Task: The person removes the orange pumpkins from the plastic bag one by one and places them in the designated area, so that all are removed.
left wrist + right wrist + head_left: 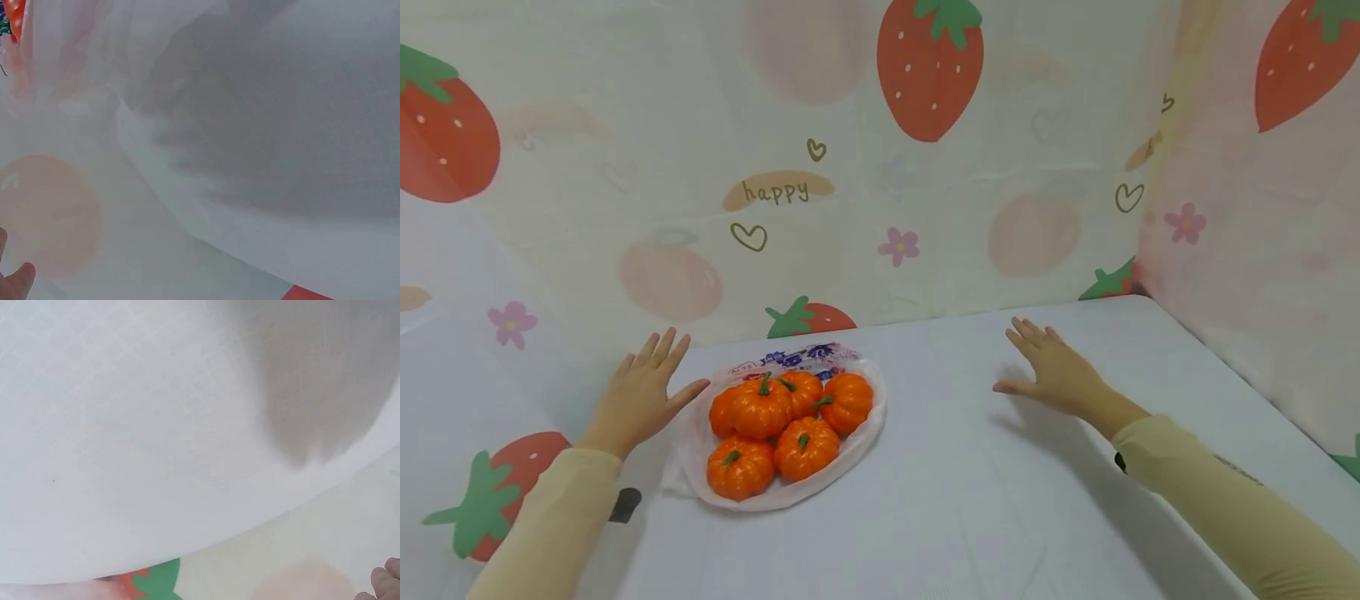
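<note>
Several small orange pumpkins (806, 447) with green stems lie together in a white plastic bag (868, 442), its mouth spread wide around them. Blue and red print shows on the bag's far side. Left of the bag, my left hand (642, 396) hovers with fingers spread, its thumb pointing toward the pumpkins. My right hand (1052, 367) is held over the right part of the table, fingers straight, holding nothing. In the left wrist view, a bit of an orange pumpkin (12, 15) and some fingertips (20, 281) show at the left edge.
A white cloth covers the table (940, 483). Behind it hangs a curtain (955, 192) printed with strawberries, flowers and hearts, which also closes off the left and right sides. The table's right edge (1247, 375) runs alongside the right curtain.
</note>
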Demonstrator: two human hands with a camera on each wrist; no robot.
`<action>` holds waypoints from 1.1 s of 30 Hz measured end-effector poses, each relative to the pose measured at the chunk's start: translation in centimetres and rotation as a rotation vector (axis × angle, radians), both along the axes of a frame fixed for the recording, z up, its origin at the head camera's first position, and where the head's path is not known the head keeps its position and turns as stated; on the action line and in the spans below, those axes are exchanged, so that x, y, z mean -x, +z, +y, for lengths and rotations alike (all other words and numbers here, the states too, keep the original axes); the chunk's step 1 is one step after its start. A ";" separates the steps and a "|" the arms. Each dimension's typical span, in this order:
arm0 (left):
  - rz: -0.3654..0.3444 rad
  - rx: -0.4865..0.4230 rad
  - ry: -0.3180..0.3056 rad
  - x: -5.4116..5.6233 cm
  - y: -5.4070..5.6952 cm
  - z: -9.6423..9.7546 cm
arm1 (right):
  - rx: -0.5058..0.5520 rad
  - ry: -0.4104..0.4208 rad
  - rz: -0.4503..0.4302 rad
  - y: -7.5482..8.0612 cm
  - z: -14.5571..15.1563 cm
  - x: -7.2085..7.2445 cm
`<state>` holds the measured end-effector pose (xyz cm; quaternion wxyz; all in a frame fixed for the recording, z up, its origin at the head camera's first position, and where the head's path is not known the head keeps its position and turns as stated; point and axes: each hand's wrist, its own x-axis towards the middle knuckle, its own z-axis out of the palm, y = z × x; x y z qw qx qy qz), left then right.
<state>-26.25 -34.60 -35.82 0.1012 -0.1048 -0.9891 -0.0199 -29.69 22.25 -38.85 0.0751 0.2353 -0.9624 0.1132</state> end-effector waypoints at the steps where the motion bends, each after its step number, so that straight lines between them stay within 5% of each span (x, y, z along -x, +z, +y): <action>1: -0.003 -0.008 -0.001 -0.1 0.0 0.0 | 0.007 0.005 -0.001 0.0 -0.2 -0.1; 9: -0.002 -0.032 -0.004 -1.1 0.0 0.2 | 0.059 0.020 -0.031 -0.4 -1.8 -1.2; 24: -0.118 -0.255 0.049 -2.8 -0.7 0.1 | 0.171 0.055 -0.073 -0.6 -3.6 -3.6; 33: -0.030 -0.309 0.082 -3.2 -1.3 0.5 | 0.223 0.115 -0.060 -0.3 -5.3 -4.5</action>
